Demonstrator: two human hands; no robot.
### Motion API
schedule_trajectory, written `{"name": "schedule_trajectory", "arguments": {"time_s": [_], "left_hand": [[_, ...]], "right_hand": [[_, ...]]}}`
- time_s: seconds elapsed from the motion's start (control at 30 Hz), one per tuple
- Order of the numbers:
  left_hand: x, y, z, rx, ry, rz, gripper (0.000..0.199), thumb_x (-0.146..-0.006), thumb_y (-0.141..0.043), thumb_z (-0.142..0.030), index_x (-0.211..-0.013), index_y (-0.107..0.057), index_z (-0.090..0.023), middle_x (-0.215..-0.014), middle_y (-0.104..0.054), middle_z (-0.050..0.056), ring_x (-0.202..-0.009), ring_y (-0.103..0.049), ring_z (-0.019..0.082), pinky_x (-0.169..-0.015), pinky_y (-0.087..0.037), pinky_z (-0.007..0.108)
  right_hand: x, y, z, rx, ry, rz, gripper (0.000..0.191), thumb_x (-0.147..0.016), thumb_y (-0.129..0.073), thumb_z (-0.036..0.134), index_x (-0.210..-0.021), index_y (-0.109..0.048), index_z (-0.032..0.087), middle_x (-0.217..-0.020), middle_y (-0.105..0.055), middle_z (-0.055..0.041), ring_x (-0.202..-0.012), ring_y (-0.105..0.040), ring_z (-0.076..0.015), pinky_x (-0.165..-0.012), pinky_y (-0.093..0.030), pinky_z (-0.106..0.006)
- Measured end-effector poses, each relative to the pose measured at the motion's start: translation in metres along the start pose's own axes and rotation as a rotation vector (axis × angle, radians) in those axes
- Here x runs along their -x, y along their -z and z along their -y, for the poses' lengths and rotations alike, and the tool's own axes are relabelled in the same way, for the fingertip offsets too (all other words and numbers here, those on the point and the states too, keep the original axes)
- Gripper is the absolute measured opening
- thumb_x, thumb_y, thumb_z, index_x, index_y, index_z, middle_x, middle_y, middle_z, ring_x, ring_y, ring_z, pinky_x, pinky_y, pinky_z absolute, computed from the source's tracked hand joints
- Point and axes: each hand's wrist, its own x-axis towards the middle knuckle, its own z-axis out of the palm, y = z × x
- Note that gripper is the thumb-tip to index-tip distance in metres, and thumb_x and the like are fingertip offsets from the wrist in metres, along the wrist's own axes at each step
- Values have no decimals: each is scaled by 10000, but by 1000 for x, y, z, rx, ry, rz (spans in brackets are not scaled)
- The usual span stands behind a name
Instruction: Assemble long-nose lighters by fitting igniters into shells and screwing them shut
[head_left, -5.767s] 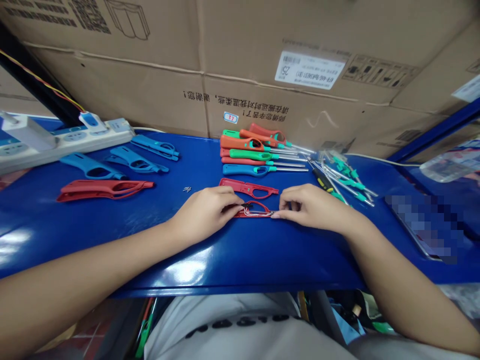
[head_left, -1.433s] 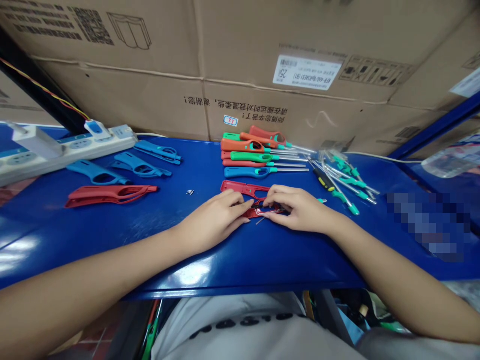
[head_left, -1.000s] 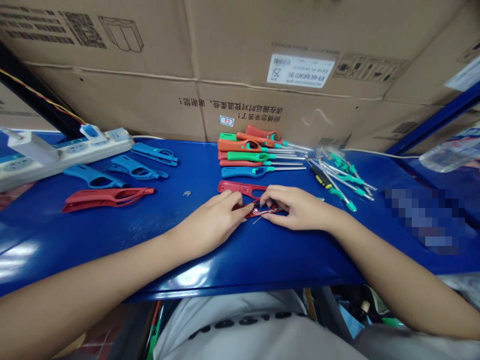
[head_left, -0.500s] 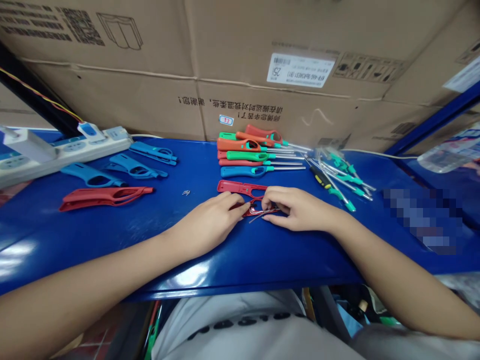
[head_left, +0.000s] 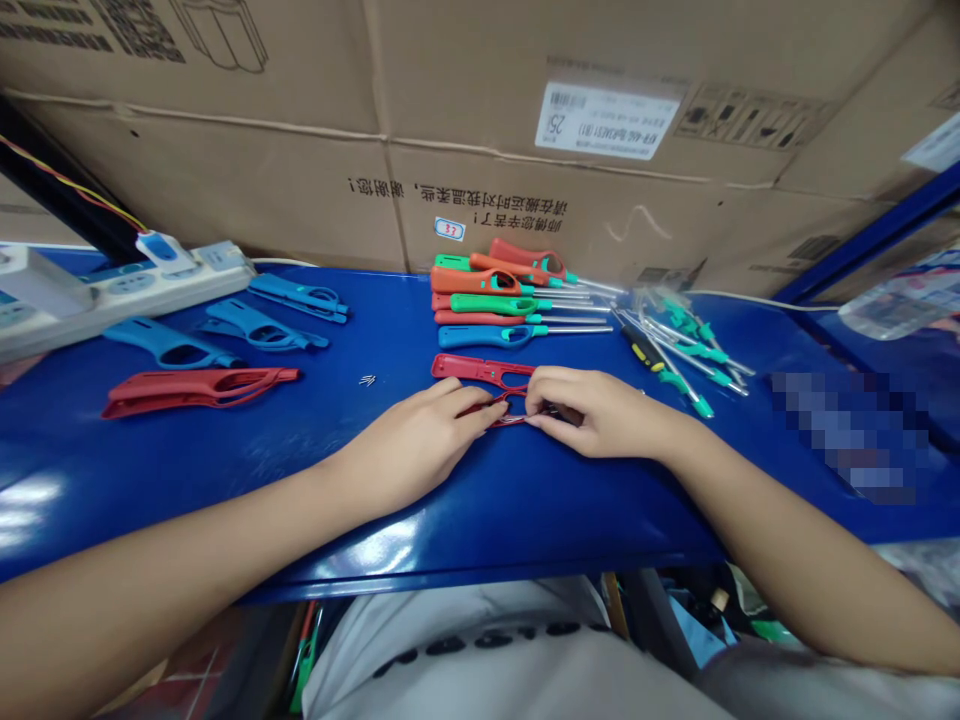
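Observation:
At the middle of the table, my left hand [head_left: 424, 430] has its thumb and fingers closed on one end of a red lighter casing half [head_left: 516, 392]. My right hand [head_left: 589, 410] pinches at the other end, its fingertips on a thin pale wire [head_left: 514, 419] along the casing's lower edge. Both hands hide much of that casing and what lies inside. Just behind it rests a second red casing half [head_left: 480, 368], inner side up, its right end behind my right hand. A few small screws [head_left: 367, 380] lie to the left.
Assembled lighters [head_left: 487, 307] are stacked behind my hands. Metal lighter tubes with green parts [head_left: 686, 350] and a black-yellow screwdriver [head_left: 639, 350] lie at right. Blue casings [head_left: 259, 325], a red casing [head_left: 199, 388] and a power strip [head_left: 131, 290] are at left. A cardboard sheet [head_left: 465, 110] stands behind.
The thin wire that stuck out below my right fingertips now lies against the red casing half. Both hands stay at the casing. The view has shifted slightly.

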Motion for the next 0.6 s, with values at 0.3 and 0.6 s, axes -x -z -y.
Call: {"name": "schedule_trajectory", "arguments": {"time_s": [0.3,0.6], "left_hand": [[0,-2,1,76,25,32,370,-1008,-470,-130,-1350,-590,-202,-1297,-611,104,-1161,-534,251,-1026,-488,431],[-1,-1,1,84,29,42,371,-1006,-470,-117,-1335,-612,-209,-1266,-619,99,-1143,-529,260,-1006,-496,442]], "right_hand": [[-1,-1,2,-95,-141,-33,130,-959,-549,232,-1071,-565,169,-723,-561,29,-584,-481,-108,-599,-380,-239],[-4,-3,-2,-89,-31,-38,89,-945,-566,174,-951,-654,159,-830,-593,-20,-696,-525,-120,-653,-411,-243]]}}
